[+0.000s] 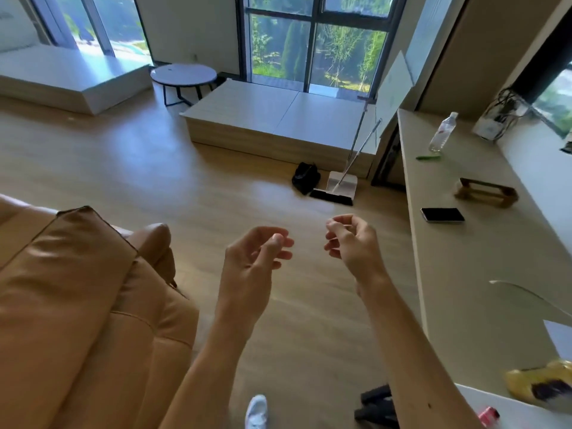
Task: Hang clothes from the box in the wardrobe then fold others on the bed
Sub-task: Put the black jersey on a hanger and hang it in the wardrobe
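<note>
Two hands: left hand (253, 258), right hand (353, 243). One sofa (77, 305), one round table (183, 74), one water bottle (442, 133), one phone (442, 215), one shoe (257, 411).

Both bare forearms reach up from the frame's bottom; the left hand (257, 258) and right hand (353, 243), mid-frame, hang loosely curled, empty, apart.

Tan leather sofa (77, 305), light wood floor (216, 187), black bag (305, 178), grey round table (183, 74), cream surface (464, 274), black phone (442, 215).

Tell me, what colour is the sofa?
The sofa is tan brown; the head view shows it best.
</note>
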### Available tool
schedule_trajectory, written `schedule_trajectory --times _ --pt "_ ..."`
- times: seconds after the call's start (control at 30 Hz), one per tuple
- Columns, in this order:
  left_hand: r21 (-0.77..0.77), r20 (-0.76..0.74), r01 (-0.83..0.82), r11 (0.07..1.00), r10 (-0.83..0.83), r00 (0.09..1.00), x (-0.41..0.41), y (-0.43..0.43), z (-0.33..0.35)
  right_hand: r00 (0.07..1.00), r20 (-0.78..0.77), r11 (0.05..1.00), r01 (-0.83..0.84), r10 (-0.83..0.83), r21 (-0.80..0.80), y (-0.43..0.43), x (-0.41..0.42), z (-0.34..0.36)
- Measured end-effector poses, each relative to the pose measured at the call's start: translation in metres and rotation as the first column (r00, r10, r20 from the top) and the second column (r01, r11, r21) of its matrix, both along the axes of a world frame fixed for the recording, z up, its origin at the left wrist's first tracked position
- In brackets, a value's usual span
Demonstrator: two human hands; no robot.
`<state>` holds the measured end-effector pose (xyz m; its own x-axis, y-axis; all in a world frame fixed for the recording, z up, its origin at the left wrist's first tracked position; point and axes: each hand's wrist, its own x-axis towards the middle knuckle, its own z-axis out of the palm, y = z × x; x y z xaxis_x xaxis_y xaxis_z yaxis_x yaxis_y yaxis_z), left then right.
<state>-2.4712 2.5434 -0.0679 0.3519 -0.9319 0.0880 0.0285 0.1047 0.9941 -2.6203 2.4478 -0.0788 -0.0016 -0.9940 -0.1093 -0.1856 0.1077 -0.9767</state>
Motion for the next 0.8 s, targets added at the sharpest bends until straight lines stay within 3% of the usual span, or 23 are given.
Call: schedule_trajectory --times 0.5,0.8 --pt "-0.091 0.036 0.052 0.994 -0.049 0.998 0.072 -0.312 0.031 0.993 -0.086 0.995 -0.081 0.076 -0.059 -0.304 0.067 0.025" --pt "-0.055 0.045 -0.168 0.984 0.17 0.984 0.157 -0.468 0.01 0.958 -0.054 0.959 -0.282 0.28 -0.038 -0.49 0.183 0.016"
